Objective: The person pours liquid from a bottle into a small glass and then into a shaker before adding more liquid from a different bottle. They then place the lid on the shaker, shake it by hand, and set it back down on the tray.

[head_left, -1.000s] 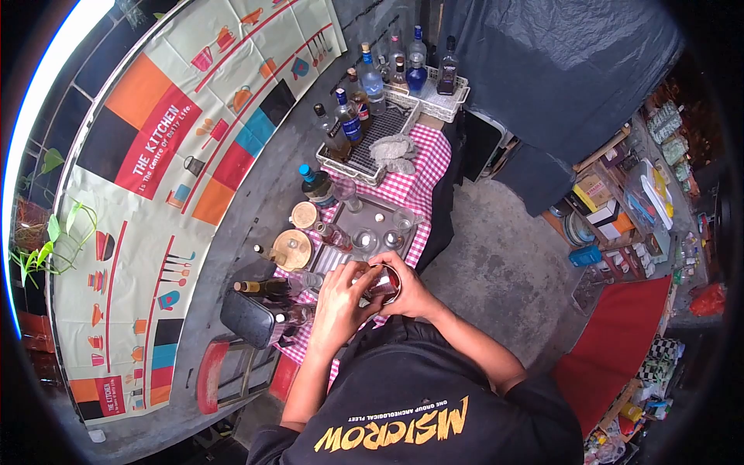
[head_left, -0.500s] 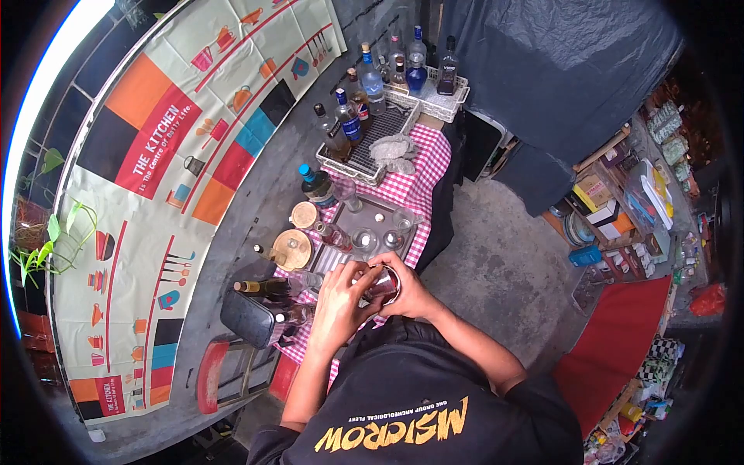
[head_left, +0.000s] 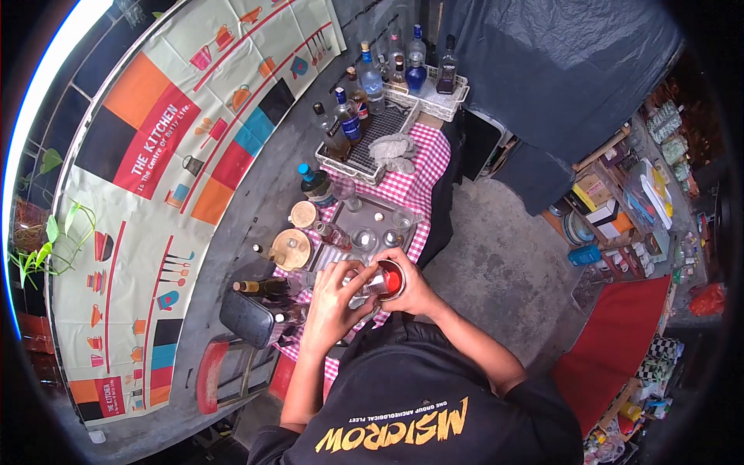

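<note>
A metal cup [head_left: 394, 280] with bright red contents is held near my body, its round mouth facing up toward me. My right hand [head_left: 415, 291] is closed around the cup's right side. From the left, my left hand [head_left: 335, 301] curls round a clear glass [head_left: 361, 288], whose end sits at the cup's mouth. Its fingers cover much of the glass, so its full shape is hidden. Just beyond my hands, a stemmed glass [head_left: 363, 239] and a reddish bottle [head_left: 333, 235] stand by a grey tray [head_left: 364, 209].
The table wears a pink checked cloth [head_left: 422, 159]. Several bottles stand in a white wire basket [head_left: 353, 174] at the back, beside a grey rag [head_left: 394, 152]. Two round wooden lids [head_left: 292, 249] and a dark bottle [head_left: 267, 287] lie along the left. A black container [head_left: 248, 318] is nearby.
The glass in my left hand has tipped away from the cup's mouth, and the red contents now show. My left hand has shifted slightly left; my right hand stays nearly in place.
</note>
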A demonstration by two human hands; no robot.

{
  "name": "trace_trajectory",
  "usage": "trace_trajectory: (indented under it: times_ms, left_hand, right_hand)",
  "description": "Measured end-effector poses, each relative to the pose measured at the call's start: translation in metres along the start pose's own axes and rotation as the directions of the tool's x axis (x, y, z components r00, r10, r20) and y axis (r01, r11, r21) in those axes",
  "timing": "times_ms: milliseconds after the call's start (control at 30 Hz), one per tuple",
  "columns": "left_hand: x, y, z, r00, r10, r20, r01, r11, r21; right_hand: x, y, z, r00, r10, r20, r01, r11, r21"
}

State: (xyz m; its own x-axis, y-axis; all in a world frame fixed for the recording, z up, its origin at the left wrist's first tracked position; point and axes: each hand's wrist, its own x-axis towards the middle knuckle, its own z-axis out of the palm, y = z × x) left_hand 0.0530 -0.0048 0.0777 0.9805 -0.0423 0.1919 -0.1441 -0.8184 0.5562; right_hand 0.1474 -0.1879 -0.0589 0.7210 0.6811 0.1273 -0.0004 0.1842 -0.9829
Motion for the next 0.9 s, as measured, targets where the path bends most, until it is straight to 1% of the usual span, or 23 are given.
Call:
trace_trajectory:
  times_ms: [133,200,300,333,367,400,433,633,733,833,900]
  left_hand:
    - [-0.003,-0.010,0.001,0.999,0.013,-0.041,-0.013,1.000,-0.014]
    - [-0.004,-0.014,0.000,0.998,0.003,-0.056,-0.005,1.000,-0.030]
    - [-0.007,-0.021,0.002,0.996,-0.064,-0.058,0.056,0.991,-0.123]
    - [-0.007,-0.023,0.003,0.994,-0.093,-0.054,0.081,0.978,-0.193]
    - [-0.007,-0.026,0.004,0.993,-0.100,-0.057,0.085,0.972,-0.220]
    - [-0.008,-0.029,0.005,0.992,-0.108,-0.061,0.089,0.965,-0.246]
    - [-0.009,-0.032,0.007,0.991,-0.116,-0.066,0.093,0.957,-0.273]
    - [-0.016,-0.047,0.017,0.972,-0.209,-0.109,0.163,0.929,-0.332]
    - [-0.022,-0.056,0.028,0.948,-0.283,-0.144,0.200,0.884,-0.424]
    - [-0.026,-0.058,0.029,0.923,-0.352,-0.152,0.264,0.871,-0.414]
    - [-0.032,-0.063,0.035,0.904,-0.393,-0.166,0.289,0.851,-0.439]
  right_hand:
    - [0.000,-0.002,-0.001,1.000,0.009,-0.014,-0.008,0.998,0.061]
    - [0.001,-0.005,-0.003,1.000,-0.008,-0.021,0.009,0.999,0.042]
    - [0.003,-0.007,-0.005,0.999,-0.018,-0.037,0.019,1.000,0.017]
    - [0.003,-0.009,-0.006,0.999,-0.015,-0.042,0.016,1.000,0.024]
    - [0.004,-0.010,-0.006,0.999,-0.010,-0.046,0.012,0.999,0.032]
    - [0.005,-0.009,-0.007,0.998,-0.040,-0.053,0.039,0.999,-0.014]
    - [0.006,-0.009,-0.008,0.998,-0.033,-0.044,0.033,0.999,-0.011]
    - [0.012,0.001,-0.011,1.000,-0.009,-0.007,0.009,1.000,0.021]
    - [0.015,0.007,-0.011,0.999,0.026,0.024,-0.026,1.000,0.006]
    - [0.020,0.018,-0.010,0.997,0.047,0.053,-0.046,0.999,-0.025]
    - [0.023,0.027,-0.009,0.995,0.067,0.077,-0.062,0.996,-0.058]
